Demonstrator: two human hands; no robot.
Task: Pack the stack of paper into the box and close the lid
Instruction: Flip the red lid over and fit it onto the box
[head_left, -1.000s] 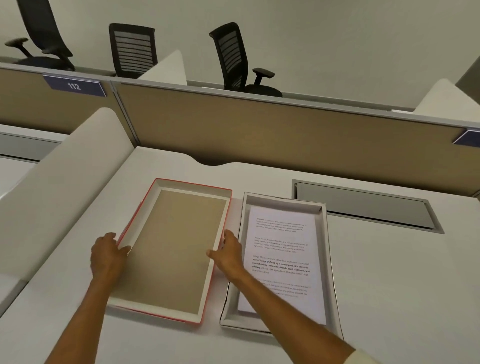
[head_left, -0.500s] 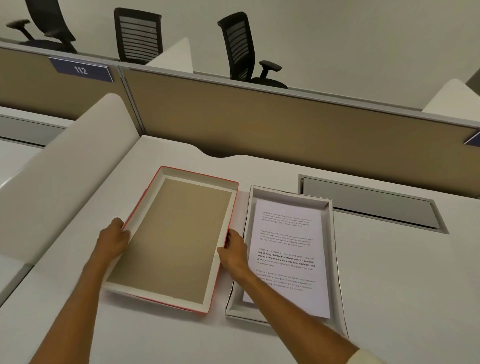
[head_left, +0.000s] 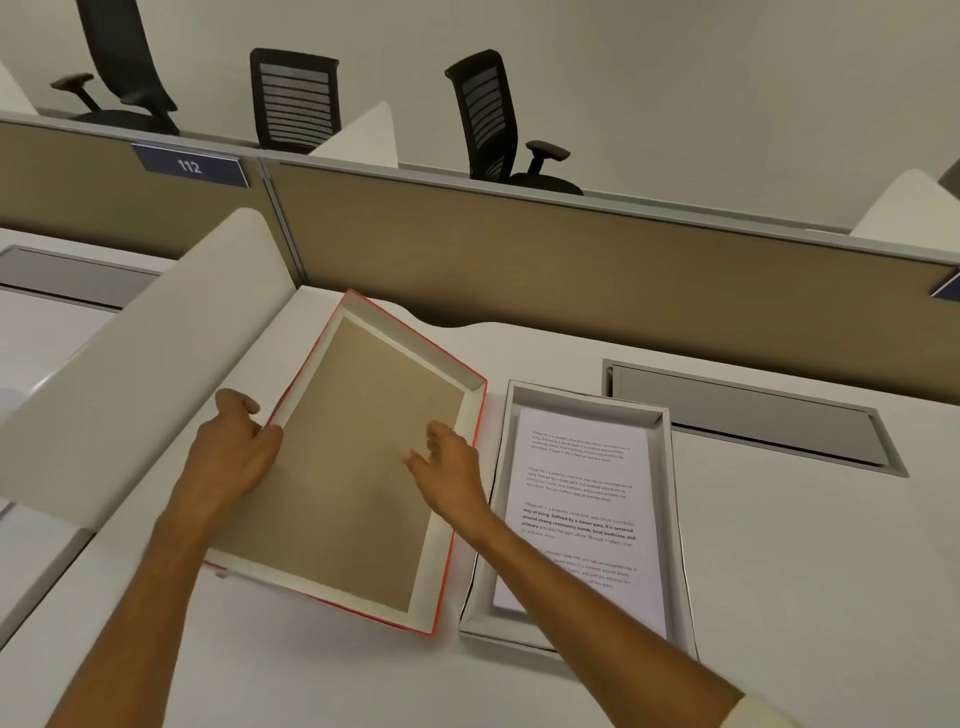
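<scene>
- The lid (head_left: 358, 467) is coming up off the table (head_left: 805, 597) now: a moment ago it was lying flat between the two hands, and its far end is now rising and swinging toward the left, with the near edge still low.
- The left hand (head_left: 234, 452) is gripping the lid's left wall, thumb hooked over the rim and fingers wrapped outside, so that grip is clenched on the lid.
- The right hand (head_left: 447, 462) is sitting at the lid's right wall with fingers loosely curled; whether it is actually pinching the wall I cannot tell from this angle.
- The stack of paper (head_left: 582, 509) is already lying inside the box (head_left: 675, 519), printed side up, just beside the lid on its right, and the box is still standing open.
- Judging by the look of it, the lid is light, stiff card with a brown inner face and red outside, shallow walls all round; it should be flipping over easily but flexing a little if held by one wall only.
- The best hold is looking like both long walls near their middles, one hand each side, keeping it level while turning it.
- The paper itself is looking soft and slippery sheet on sheet, so the lid wants lowering straight down without nudging the top page.
</scene>
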